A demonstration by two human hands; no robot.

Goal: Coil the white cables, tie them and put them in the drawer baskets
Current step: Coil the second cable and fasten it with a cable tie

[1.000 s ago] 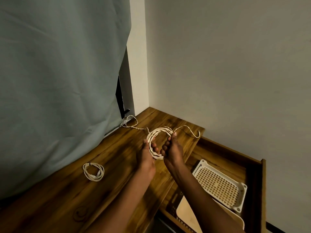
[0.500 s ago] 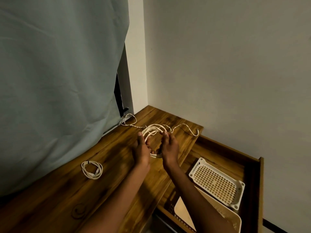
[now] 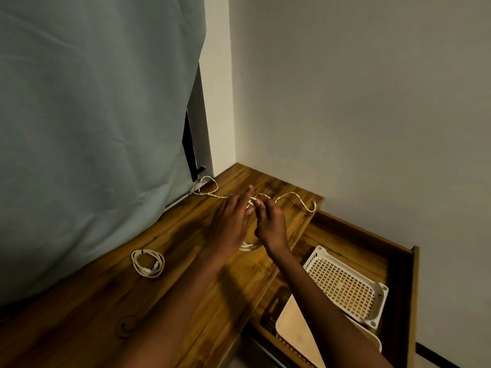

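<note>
Above the wooden table top (image 3: 186, 288), my right hand (image 3: 269, 224) pinches a white cable (image 3: 295, 195) near the top of its coil. The coil's lower loops (image 3: 249, 246) show below my wrists. My left hand (image 3: 233, 221) lies beside it with fingers stretched forward, touching the coil from the left. Loose cable ends trail left to the curtain and right to the table edge. A second white cable (image 3: 147, 262), coiled and tied, lies on the table to the left. Two white perforated baskets (image 3: 345, 285) sit in the open drawer (image 3: 409, 288) at the right.
A grey-green curtain (image 3: 93, 128) hangs along the table's left side. The wall corner closes the far end. A lower basket (image 3: 297, 338) with a pale flat board sits under the upper one in the drawer.
The coil has dropped from upright between my hands to low and flat, mostly hidden. My left fingers have straightened forward, and my right hand has moved up to pinch the strand.
</note>
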